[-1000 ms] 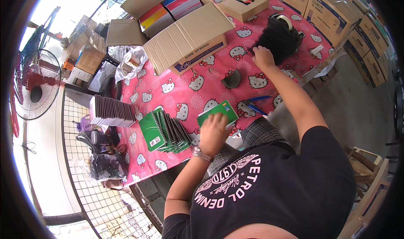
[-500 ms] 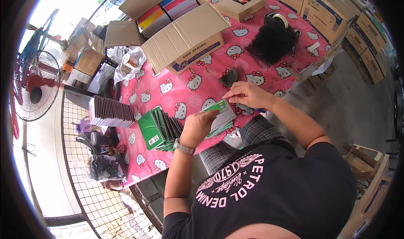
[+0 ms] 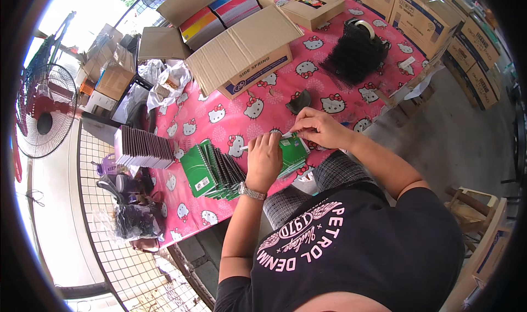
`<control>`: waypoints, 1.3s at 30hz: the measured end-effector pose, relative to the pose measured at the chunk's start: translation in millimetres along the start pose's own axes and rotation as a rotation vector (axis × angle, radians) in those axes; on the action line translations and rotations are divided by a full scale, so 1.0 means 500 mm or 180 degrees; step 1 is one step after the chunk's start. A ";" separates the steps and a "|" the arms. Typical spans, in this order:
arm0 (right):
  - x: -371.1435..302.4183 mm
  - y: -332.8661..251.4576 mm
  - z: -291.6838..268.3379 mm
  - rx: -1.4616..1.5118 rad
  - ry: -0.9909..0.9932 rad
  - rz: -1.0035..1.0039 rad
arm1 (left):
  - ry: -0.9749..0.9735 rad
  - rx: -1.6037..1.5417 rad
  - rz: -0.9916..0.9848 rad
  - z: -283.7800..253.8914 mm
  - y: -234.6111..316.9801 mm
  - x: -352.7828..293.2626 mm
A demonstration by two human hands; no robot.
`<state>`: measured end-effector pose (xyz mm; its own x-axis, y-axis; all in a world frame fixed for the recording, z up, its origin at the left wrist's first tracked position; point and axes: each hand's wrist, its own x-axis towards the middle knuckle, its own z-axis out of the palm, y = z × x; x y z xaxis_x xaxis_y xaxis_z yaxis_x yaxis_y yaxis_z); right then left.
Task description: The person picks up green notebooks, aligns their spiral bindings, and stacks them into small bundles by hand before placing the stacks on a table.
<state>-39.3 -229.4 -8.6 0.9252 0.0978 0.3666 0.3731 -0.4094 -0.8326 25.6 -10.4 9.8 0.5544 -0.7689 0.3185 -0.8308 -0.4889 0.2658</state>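
Right hand (image 3: 323,127) pinches green notebook (image 3: 294,151); left hand (image 3: 265,154) covers it, grip unclear. Green stack (image 3: 213,170) at left looks bound; coils (image 3: 354,59) remain far right.

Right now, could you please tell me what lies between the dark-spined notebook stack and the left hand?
In the head view, a fanned pile of green notebooks lies there.

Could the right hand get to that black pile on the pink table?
Probably yes: the black pile looks close, and only pink tablecloth shows between it and the right hand. It would first have to leave the green notebook.
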 end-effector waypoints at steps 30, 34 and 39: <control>0.045 -0.059 -0.017 0.0037 -0.0753 0.0483 | 0.0338 -0.0030 -0.0027 0.029 0.025 -0.004; 0.104 0.101 -0.045 0.0057 -0.0734 0.1062 | 0.0123 -0.0035 -0.0058 0.039 0.019 -0.002; 0.097 0.265 0.008 -0.3004 -0.0569 0.0591 | 0.0500 0.0900 -0.0449 0.030 0.047 -0.007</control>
<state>55.2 -275.1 -102.8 0.9895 0.0627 0.1302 0.0843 -0.9822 -0.1676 3.4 -25.3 1.3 0.6470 -0.6237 0.4387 -0.7140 -0.6974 0.0616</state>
